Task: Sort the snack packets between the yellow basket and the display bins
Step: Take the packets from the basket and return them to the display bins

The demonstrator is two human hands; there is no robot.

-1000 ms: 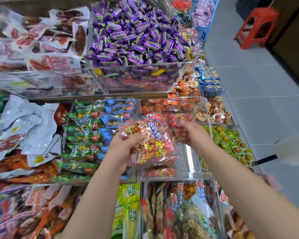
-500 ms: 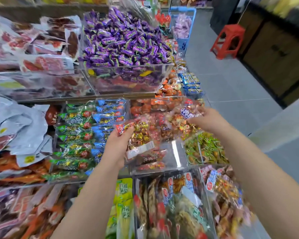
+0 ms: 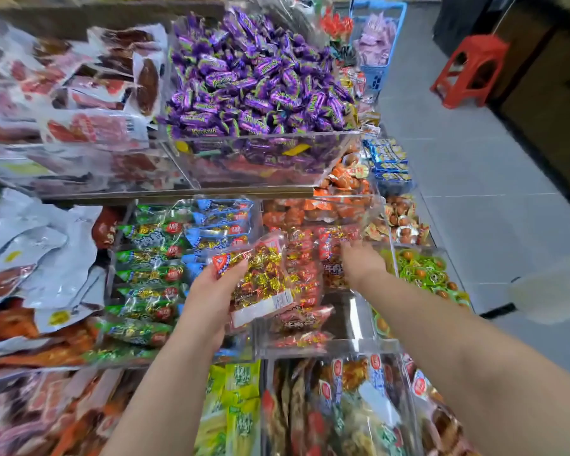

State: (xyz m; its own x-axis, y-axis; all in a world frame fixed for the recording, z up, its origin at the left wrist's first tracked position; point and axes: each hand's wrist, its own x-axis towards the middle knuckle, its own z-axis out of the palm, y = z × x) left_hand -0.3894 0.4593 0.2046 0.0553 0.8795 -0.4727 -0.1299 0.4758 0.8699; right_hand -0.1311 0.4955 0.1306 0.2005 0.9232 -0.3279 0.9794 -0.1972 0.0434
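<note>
My left hand [image 3: 208, 291] grips a clear packet of red and gold wrapped sweets [image 3: 264, 278] by its left edge, holding it tilted above a clear display bin [image 3: 352, 319]. My right hand [image 3: 362, 263] is lowered palm down at the far end of that bin, its fingers closed on a red snack packet [image 3: 331, 255] that lies among similar red packets. More red packets [image 3: 301, 324] lie at the bin's bottom. No yellow basket is in view.
A raised bin of purple sweets [image 3: 260, 77] stands behind. Green and blue packets [image 3: 148, 274] fill the bin on the left, green sweets [image 3: 422, 274] the one on the right. A blue basket [image 3: 377, 44] and a red stool [image 3: 471, 67] stand on the aisle floor.
My right hand came down and leftward from the raised right side, bringing its red packet into the clear bin. My left hand kept its packet and shifted slightly.
</note>
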